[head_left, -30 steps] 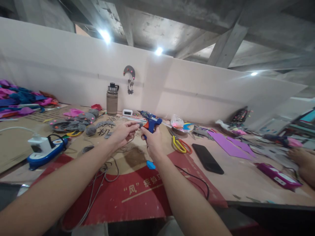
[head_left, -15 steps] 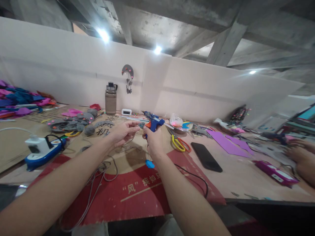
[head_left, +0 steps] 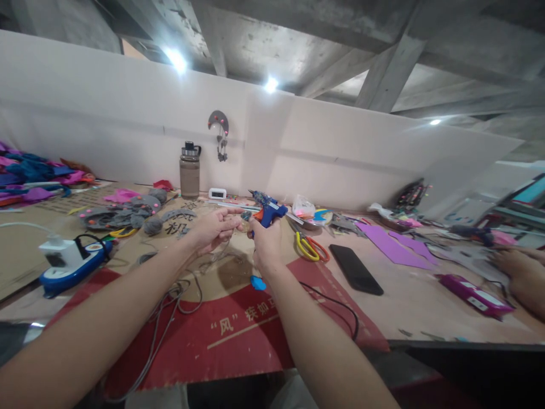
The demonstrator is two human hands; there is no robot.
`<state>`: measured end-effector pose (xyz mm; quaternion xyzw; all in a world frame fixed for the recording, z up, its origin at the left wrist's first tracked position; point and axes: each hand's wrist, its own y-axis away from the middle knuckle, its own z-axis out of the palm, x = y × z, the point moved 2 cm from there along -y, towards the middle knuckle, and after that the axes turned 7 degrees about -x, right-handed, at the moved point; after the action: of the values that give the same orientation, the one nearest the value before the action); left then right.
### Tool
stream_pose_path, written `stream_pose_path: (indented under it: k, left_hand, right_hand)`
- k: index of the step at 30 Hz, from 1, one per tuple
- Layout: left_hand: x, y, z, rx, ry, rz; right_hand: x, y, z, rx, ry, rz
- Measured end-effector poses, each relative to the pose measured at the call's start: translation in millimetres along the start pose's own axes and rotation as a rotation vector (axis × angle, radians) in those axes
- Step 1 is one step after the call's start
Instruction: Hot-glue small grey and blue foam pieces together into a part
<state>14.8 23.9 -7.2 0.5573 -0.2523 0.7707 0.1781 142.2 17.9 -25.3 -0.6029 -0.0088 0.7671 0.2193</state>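
Note:
My right hand [head_left: 263,243] is wrapped round the grip of a blue glue gun [head_left: 267,210] with an orange trigger, held above the table with its nozzle toward my left hand. My left hand [head_left: 212,227] pinches a small grey piece [head_left: 246,216] right at the nozzle. The gun's black cord [head_left: 340,309] trails over the red-and-brown cardboard [head_left: 238,335] under my arms. A small blue scrap [head_left: 257,282] lies below my right wrist.
Yellow-handled scissors [head_left: 309,248] and a black phone [head_left: 356,269] lie right of my hands. A blue-and-white power strip [head_left: 68,262] sits at left, with grey felt pieces [head_left: 128,215] and a bottle [head_left: 189,175] behind. Another person's hand [head_left: 523,272] rests at far right beside a magenta box [head_left: 474,292].
Both hands stay together at the glue gun's nozzle and have lifted slightly. The other person's hand at the right edge has shifted a little.

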Motion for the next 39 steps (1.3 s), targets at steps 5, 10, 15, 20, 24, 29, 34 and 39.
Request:
stream_pose_path:
  k: [5,10,15,20,24,29,34,39]
  left_hand:
    - [-0.7,0.0,-0.2,-0.008,-0.055,-0.027]
    - [-3.3,-0.1,-6.9,0.07,-0.219,-0.075]
    - [-1.6,-0.7,-11.5,0.217,-0.376,0.06]
    - [-3.2,-3.6,-14.1,0.198,-0.351,0.141]
    - [-2.8,-5.3,-16.1,0.218,-0.3,0.163]
    - [3.6,-4.0,-26.3,0.369,-0.168,0.216]
    - [9.6,-1.4,-38.9,0.533,-0.108,0.274]
    - [12.5,-0.4,-39.4,0.589,-0.059,0.3]
  right_hand:
    - [0.6,-0.7,-0.6,0.01,-0.009,0.012]
    - [0.8,-0.8,0.1,-0.013,0.001,0.024]
    - [-1.2,1.5,1.1,-0.026,-0.009,0.026]
    - [0.0,3.5,2.6,-0.073,0.069,-0.005]
    - [0.0,4.0,1.3,-0.139,0.123,-0.05]
    - [-7.6,7.5,-3.6,-0.178,0.21,-0.1]
    - [-15.8,15.2,-3.5,-0.205,0.422,-0.199]
    - [-21.0,20.5,1.0,-0.247,0.543,-0.328]
